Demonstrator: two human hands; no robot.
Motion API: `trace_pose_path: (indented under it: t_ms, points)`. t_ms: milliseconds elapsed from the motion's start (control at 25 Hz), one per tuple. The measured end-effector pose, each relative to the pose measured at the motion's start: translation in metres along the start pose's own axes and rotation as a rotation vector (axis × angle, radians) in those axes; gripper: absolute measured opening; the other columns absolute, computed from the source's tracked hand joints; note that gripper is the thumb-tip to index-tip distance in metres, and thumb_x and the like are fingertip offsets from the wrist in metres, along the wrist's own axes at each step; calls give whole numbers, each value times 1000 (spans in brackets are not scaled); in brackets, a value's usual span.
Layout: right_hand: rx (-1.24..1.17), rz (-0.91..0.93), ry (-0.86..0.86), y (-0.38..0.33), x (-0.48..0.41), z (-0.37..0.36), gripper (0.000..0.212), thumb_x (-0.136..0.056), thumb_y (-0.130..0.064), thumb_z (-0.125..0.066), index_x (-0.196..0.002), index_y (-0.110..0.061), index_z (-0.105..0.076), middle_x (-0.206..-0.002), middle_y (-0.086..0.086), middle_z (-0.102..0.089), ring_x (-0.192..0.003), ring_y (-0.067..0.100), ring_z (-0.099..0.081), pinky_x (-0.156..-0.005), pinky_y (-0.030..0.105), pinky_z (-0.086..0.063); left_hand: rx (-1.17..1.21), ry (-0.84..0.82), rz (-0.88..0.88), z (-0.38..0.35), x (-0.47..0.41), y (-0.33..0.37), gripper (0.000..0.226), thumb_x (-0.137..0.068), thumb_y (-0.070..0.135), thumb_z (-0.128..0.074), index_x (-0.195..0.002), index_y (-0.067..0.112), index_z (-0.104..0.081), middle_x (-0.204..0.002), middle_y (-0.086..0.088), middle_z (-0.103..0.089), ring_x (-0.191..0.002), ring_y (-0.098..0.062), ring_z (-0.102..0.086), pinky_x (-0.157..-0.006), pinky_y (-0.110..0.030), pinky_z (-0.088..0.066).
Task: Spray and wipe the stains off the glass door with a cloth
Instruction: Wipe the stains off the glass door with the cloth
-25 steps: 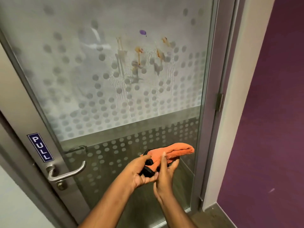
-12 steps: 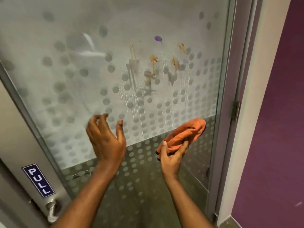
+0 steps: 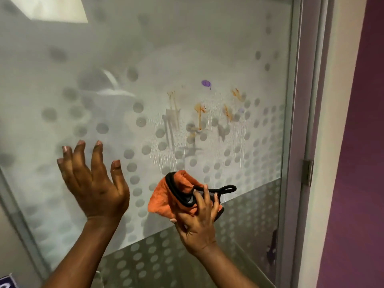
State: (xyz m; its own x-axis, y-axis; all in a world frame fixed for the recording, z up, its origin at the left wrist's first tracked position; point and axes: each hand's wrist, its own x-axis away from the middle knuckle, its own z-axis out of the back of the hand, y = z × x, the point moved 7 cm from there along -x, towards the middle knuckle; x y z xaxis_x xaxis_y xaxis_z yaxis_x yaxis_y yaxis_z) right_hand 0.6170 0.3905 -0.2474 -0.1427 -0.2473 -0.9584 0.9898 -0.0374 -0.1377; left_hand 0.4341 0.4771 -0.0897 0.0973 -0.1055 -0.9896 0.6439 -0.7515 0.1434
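My right hand (image 3: 199, 223) grips the orange cloth (image 3: 168, 196) below the stains (image 3: 199, 113) on the glass door (image 3: 145, 59); my left hand (image 3: 93, 183) is spread, empty.

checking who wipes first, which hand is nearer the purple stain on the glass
Right. The right hand, holding the orange cloth, is below the purple stain. The open left hand is farther, down and well off to the stain's left.
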Motion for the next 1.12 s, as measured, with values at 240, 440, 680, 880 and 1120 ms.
trace_pose_path:
  t_ms: [240,440,680,880,1120]
  points:
    - [30,316,89,1,-39,4,9,-92,-32,-54,-84,-35,-57,-152,-1,-31,-140,42,-28,-104,70,-22,-124,-47,-27,-6,0,6,66,-100,50,-21,-146,6,-41,-151,-33,-32,-143,-49,-19,-123,-47,-5]
    - [55,289,130,-15,-83,11,14,-84,-25,-63,-89,-36,-56,-150,3,-35,-140,43,-28,-107,69,-18,-234,-123,-41,-11,-3,9,82,-95,61,-7,-151,5,-31,-155,-33,-22,-143,-55,-16,-123,-45,2]
    - [119,265,243,-26,-161,38,19,-88,-49,-60,-83,-31,-58,-152,4,-36,-141,38,-28,-105,72,-19,-375,-245,-48,-20,-3,6,83,-94,63,-3,-156,9,-11,-161,-25,-9,-146,-52,-5,-121,-45,13]
    - [225,187,321,-18,-229,66,27,-95,-41,-50,-76,-22,-58,-153,1,-26,-142,38,-24,-107,72,-13,-408,-270,-100,-22,-3,8,91,-89,73,-16,-156,12,-11,-161,-25,-12,-145,-52,-8,-121,-48,11]
    - [305,-7,334,49,-263,90,31,-99,-35,-42,-118,-18,-60,-155,7,-31,-143,32,-27,-110,59,-21,-414,-302,-64,-20,-3,7,99,-85,79,-22,-156,11,-10,-162,-24,-11,-145,-51,-10,-121,-50,9]
